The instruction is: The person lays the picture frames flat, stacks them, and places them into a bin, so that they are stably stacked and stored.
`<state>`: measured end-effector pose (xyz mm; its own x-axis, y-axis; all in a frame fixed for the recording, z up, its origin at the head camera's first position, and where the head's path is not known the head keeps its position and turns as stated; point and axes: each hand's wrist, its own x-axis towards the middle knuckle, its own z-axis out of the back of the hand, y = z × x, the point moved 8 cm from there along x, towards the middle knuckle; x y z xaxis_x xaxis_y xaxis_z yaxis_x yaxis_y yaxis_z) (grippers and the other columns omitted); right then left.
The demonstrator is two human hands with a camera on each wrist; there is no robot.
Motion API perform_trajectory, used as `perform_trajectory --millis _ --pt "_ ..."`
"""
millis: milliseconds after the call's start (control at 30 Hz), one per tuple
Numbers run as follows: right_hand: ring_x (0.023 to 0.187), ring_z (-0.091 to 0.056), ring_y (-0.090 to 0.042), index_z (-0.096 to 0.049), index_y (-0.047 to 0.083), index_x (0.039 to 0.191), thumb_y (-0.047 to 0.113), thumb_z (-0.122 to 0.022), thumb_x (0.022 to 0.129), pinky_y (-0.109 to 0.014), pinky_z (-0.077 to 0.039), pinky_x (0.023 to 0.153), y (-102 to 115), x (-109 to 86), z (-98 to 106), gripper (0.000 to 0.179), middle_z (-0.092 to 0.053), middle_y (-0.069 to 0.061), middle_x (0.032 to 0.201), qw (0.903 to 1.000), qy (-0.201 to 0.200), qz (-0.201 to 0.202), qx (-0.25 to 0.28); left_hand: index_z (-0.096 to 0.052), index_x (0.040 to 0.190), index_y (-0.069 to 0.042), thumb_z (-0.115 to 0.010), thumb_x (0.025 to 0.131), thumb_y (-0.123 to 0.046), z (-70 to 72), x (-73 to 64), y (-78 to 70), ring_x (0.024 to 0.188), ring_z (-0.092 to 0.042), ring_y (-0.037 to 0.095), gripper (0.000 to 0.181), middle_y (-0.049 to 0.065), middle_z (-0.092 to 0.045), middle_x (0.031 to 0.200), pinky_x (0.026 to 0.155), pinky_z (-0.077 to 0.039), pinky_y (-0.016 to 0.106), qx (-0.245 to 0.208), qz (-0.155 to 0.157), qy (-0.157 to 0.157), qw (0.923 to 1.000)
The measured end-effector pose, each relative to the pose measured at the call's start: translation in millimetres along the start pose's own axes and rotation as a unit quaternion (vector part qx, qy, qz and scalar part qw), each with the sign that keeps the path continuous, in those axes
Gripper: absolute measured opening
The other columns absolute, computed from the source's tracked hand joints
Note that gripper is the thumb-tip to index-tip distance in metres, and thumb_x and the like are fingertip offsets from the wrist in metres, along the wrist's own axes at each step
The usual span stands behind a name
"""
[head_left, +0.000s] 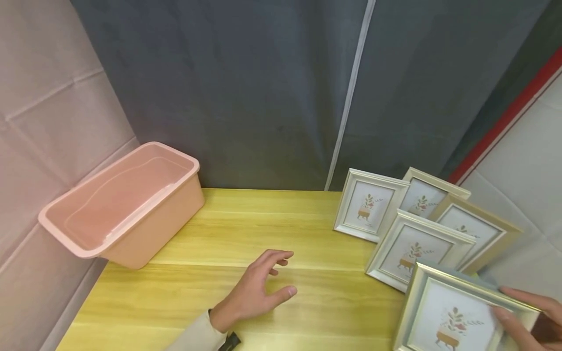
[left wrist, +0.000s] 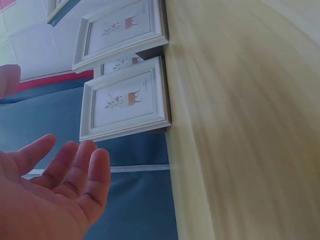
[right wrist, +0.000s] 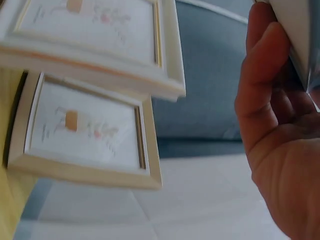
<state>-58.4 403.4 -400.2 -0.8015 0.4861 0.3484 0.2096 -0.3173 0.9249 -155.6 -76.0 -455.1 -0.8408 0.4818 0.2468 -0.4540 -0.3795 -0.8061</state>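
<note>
My right hand (head_left: 541, 304) grips a picture frame (head_left: 452, 307) by its right edge, thumb on the front and fingers behind. The frame is pale with gold trim and shows a potted-plant print. It is tilted and overlaps the lower part of a white picture frame (head_left: 417, 251). In the right wrist view, only a corner of the held frame (right wrist: 297, 30) shows beside my curled fingers. My left hand (head_left: 254, 287) is over the middle of the table, fingers loosely bent and thumb apart, with nothing in it. In the left wrist view, its palm (left wrist: 45, 210) is in sight.
Behind the held frame stand a white picture frame (head_left: 369, 204), a partly hidden cream one (head_left: 423, 195) and a beige one (head_left: 471, 231). A pink plastic bin (head_left: 175, 204) sits at the left of the wooden table (head_left: 263, 224). A dark curtain (head_left: 228, 97) hangs behind.
</note>
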Motion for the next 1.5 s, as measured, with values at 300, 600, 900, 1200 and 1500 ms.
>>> perform_trajectory --millis 300,600,900,1200,1500 --pt "0.081 -0.077 -0.009 -0.058 -0.028 0.121 -0.042 -0.051 0.079 -0.022 -0.061 0.056 25.8 3.9 -47.7 0.045 -0.080 -0.008 0.109 0.9726 0.133 0.103 0.160 -0.049 0.154 -0.030 -0.075 0.098 -0.041 -8.0 15.4 -19.1 0.131 -0.058 0.017 0.063 -0.011 -0.054 0.149 0.100 -0.058 0.037 -0.027 -0.008 0.005 0.9996" --pt "0.069 -0.067 -0.006 -0.059 -0.023 0.124 -0.039 -0.059 0.077 -0.019 -0.052 0.052 38.3 -0.2 -97.5 0.049 -0.077 -0.003 0.113 0.9489 0.238 0.155 0.138 -0.048 0.155 -0.026 -0.074 0.098 -0.041 -16.6 27.7 -26.1 0.130 -0.059 0.022 0.064 -0.006 -0.056 0.148 0.099 -0.059 0.038 -0.038 -0.037 0.007 0.9986" --pt "0.065 -0.070 -0.007 -0.057 -0.025 0.126 -0.041 -0.054 0.076 -0.019 -0.052 0.045 46.9 1.1 -143.8 0.052 -0.074 -0.011 0.120 0.9158 0.281 0.183 0.222 -0.045 0.156 -0.022 -0.070 0.099 -0.038 -28.2 43.2 -30.1 0.133 -0.059 0.024 0.065 0.001 -0.058 0.148 0.103 -0.057 0.037 -0.062 -0.084 0.025 0.9942" --pt "0.077 -0.078 -0.013 -0.058 -0.020 0.129 -0.036 -0.054 0.083 -0.025 -0.061 0.055 51.6 -0.4 -191.6 0.048 -0.079 -0.008 0.105 0.9101 0.304 0.160 0.231 -0.046 0.155 -0.017 -0.057 0.103 -0.055 -35.7 56.0 -23.9 0.141 -0.055 0.020 0.065 0.003 -0.059 0.152 0.116 -0.049 0.051 -0.123 -0.103 0.058 0.9854" --pt "0.074 -0.077 -0.010 -0.057 -0.018 0.129 -0.027 -0.059 0.089 -0.030 -0.062 0.055 39.9 3.5 -221.1 0.041 -0.079 0.005 0.100 0.9317 0.290 0.116 0.185 -0.052 0.152 -0.008 -0.055 0.106 -0.051 -44.4 55.7 -17.9 0.119 -0.071 0.015 0.063 0.016 -0.069 0.139 0.096 -0.063 0.039 -0.238 -0.087 0.126 0.9591"
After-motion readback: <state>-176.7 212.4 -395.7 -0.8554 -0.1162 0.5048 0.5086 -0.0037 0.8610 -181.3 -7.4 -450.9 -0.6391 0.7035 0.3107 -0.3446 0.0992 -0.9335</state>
